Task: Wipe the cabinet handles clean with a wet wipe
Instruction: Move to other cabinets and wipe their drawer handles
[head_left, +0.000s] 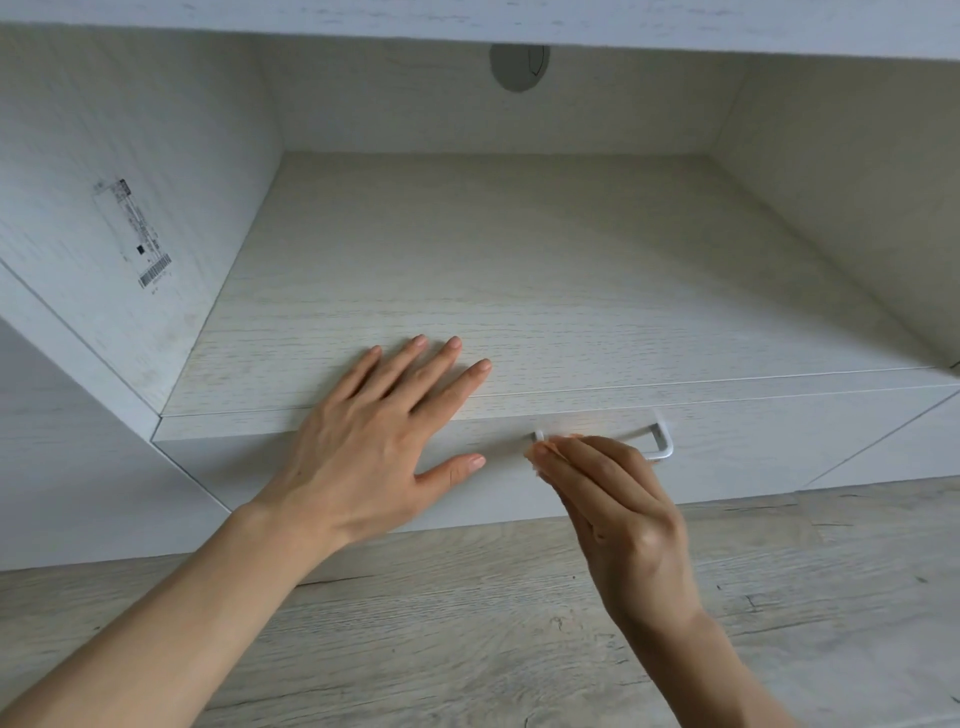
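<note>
A metal bar handle (661, 444) sits on the front of a pale wood drawer (737, 447). My right hand (618, 504) covers the handle's left half, fingers closed around a small whitish wet wipe (540, 451) pressed against the handle's left end. Only a sliver of the wipe shows past my fingertips. My left hand (379, 441) lies flat with fingers spread on the front edge of the shelf above the drawer, thumb hanging over the drawer front.
The open cabinet shelf (519, 270) has a round cable hole (518, 67) in its back panel and a barcode sticker (137, 234) on the left wall. Grey wood-look floor (467, 623) lies below the drawer.
</note>
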